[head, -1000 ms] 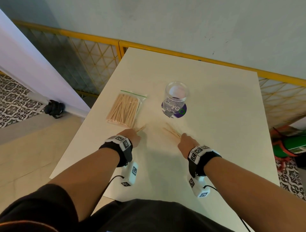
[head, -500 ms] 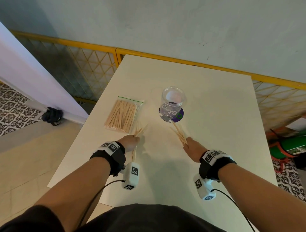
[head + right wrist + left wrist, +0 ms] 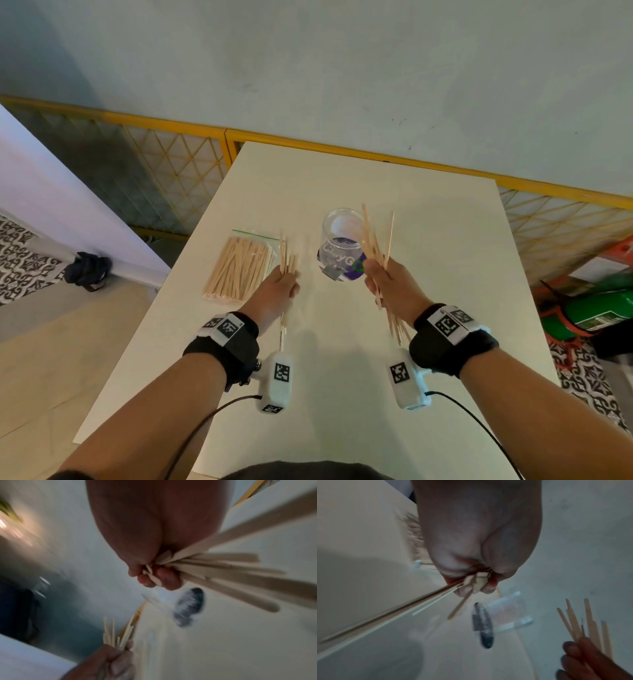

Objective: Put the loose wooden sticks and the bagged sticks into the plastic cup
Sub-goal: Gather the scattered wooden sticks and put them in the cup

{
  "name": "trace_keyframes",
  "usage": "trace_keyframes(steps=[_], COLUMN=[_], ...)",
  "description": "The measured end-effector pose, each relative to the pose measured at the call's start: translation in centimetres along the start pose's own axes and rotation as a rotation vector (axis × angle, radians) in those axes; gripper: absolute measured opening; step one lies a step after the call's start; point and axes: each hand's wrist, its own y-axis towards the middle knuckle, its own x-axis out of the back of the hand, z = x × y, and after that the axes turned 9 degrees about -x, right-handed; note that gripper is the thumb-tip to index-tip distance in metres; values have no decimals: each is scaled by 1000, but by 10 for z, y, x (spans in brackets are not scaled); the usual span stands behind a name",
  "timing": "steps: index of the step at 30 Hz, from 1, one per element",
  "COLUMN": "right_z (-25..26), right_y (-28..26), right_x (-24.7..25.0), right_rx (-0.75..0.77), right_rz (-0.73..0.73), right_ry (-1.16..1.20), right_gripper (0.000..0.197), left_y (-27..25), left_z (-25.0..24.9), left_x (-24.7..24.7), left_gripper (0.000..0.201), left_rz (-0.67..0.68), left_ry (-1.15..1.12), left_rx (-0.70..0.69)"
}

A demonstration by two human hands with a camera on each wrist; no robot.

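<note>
A clear plastic cup (image 3: 342,240) stands upright on a purple disc near the middle of the white table (image 3: 428,222). My left hand (image 3: 275,296) grips a bunch of loose wooden sticks (image 3: 286,255), held upright just left of the cup; the wrist view shows the fingers (image 3: 488,588) curled round them. My right hand (image 3: 388,289) grips a second bunch of sticks (image 3: 373,240) at the cup's right side, their tips fanning over its rim. The bag of sticks (image 3: 239,265) lies flat on the table, left of my left hand.
A yellow-framed mesh fence (image 3: 164,171) runs behind and left of the table, under a pale wall. A green object (image 3: 596,308) sits on the floor to the right. A dark bundle (image 3: 87,270) lies on the floor at the left.
Both hands have lifted off the table with their bunches of sticks and turned them upright. They now hover on either side of the cup instead of lying low on the tabletop.
</note>
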Motion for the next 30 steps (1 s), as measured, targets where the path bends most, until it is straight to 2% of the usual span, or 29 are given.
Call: trace_keyframes(steps=[3, 6, 8, 12, 18, 21, 24, 27, 30], right_z=[46, 90, 114, 130, 84, 55, 38, 33, 25], right_y=[17, 39, 56, 89, 130, 136, 135, 133, 132], right_x=[15, 28, 34, 35, 11, 1, -2, -3, 2], right_rx=[85, 142, 196, 238, 183, 152, 150, 186, 199], right_rz=[-111, -161, -199, -274, -328, -302, -274, -293, -339], right_ry=[168, 472, 590, 666, 498, 351, 200, 29, -251], right_gripper=[32, 31, 34, 34, 35, 30, 21, 24, 31], left_y=[17, 36, 49, 81, 117, 127, 132, 134, 131], left_z=[-45, -94, -124, -153, -124, -97, -80, -70, -68], left_x=[-4, -11, -20, -35, -49, -54, -59, -63, -65], left_gripper=[17, 18, 20, 19, 4, 6, 11, 14, 20], left_rz=[-12, 19, 22, -38, -97, -39, 21, 4, -23], left_ry=[-306, -522, -575, -456, -112, -14, 110, 213, 288], left_rx=[-96, -202, -260, -387, -443, -437, -526, -632, -658])
